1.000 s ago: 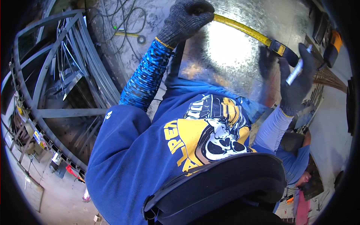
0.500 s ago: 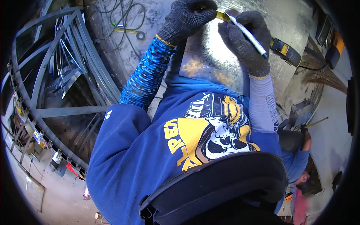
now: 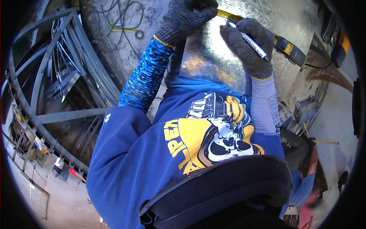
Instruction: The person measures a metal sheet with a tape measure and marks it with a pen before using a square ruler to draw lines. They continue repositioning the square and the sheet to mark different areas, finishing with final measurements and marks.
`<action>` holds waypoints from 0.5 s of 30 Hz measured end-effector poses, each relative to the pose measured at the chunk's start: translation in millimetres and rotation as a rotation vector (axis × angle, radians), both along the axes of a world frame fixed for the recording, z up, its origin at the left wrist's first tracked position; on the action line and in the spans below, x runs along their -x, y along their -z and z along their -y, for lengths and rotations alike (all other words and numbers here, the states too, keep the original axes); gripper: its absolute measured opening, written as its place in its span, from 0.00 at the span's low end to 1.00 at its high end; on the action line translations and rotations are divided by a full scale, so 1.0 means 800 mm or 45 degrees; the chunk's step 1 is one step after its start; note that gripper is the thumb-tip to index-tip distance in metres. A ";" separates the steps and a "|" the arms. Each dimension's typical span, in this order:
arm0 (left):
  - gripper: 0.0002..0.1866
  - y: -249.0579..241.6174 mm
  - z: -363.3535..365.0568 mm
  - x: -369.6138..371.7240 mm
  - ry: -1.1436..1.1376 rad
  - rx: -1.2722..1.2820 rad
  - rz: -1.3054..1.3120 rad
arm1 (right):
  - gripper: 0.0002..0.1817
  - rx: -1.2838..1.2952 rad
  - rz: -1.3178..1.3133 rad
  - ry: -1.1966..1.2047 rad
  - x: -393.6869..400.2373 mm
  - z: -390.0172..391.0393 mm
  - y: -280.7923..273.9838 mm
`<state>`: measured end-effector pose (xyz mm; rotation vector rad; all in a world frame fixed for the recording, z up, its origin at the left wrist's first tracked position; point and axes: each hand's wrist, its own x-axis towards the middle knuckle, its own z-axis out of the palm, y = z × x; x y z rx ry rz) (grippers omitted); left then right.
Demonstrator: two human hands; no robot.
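My left hand (image 3: 188,19), in a dark knit glove, is closed at the top centre around the end of a yellow tape measure blade (image 3: 228,15). The blade runs rightward over a shiny metal sheet (image 3: 213,74) and passes behind my right hand (image 3: 244,51). That hand, gloved the same way, grips a white and blue marker pen (image 3: 254,46) slanting across its fingers. The pen's tip points up and left, just below the blade. Right of my right hand lies a black and yellow tool (image 3: 290,50) with a dark cord.
Curved metal frames (image 3: 42,78) with thin strips inside stand on the left. A cable (image 3: 121,19) and a small dark ring (image 3: 139,34) lie on the floor. At right are an orange and black tool (image 3: 340,49), broom bristles (image 3: 331,78) and another person (image 3: 303,187) low down.
My right hand and the marker tip have dropped slightly away from the blade, so more of the tape shows. The other person's arm and yellow strip have shifted.
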<state>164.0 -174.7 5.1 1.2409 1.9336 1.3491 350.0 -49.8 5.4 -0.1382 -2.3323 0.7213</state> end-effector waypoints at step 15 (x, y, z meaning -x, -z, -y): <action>0.08 0.003 0.002 0.002 0.019 -0.028 0.004 | 0.15 -0.184 -0.076 -0.081 -0.005 0.002 0.005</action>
